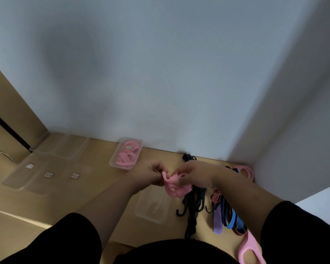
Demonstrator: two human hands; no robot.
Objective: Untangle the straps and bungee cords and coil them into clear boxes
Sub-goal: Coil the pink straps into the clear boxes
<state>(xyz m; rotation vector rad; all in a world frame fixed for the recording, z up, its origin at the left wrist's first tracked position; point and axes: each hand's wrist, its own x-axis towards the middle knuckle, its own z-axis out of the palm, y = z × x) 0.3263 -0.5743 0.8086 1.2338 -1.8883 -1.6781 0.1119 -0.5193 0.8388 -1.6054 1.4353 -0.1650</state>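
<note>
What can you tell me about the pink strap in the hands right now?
The pink strap is a flat, soft, rubbery-looking band, bunched into loose loops and folds. It is held above the wooden table, over the near clear box. The left hand and right hand both pinch its upper folds; the rest hangs below.

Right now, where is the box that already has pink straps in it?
In the head view, the filled clear box sits against the wall, just beyond the left hand, right of the empty boxes.
</note>
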